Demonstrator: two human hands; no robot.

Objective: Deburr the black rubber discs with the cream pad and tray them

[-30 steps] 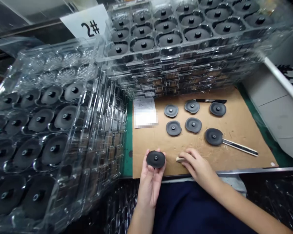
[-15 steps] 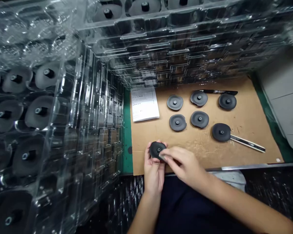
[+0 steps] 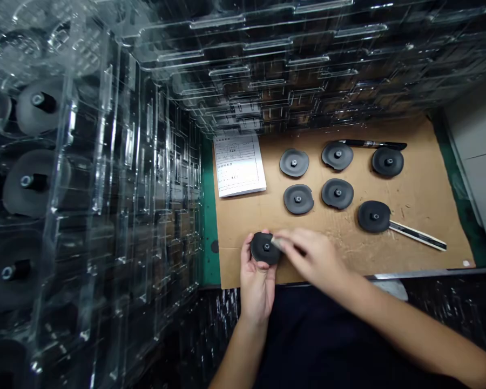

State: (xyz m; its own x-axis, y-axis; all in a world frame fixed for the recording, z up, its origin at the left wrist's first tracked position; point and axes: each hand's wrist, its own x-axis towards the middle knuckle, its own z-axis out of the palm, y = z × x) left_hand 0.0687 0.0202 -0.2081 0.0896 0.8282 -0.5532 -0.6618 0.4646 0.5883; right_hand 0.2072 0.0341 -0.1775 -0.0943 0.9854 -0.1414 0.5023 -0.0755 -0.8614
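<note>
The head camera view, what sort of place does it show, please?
Probably a factory or workshop: stacked clear plastic trays hold black discs, loose discs lie on cardboard, and a printed sheet lies nearby.

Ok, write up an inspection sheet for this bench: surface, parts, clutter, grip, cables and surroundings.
Surface: scuffed cardboard over a green surface.
Parts: six black discs on the cardboard, a seventh disc in hand.
Clutter: printed paper, black pen, pale-edged strip running up to one disc.
Grip: left hand holds the seventh disc; right hand pinches a small pale piece at its edge, contact unclear.
Cables: nothing seen.
Surroundings: clear plastic trays stacked left and beyond; more discs in the left stack.
</note>
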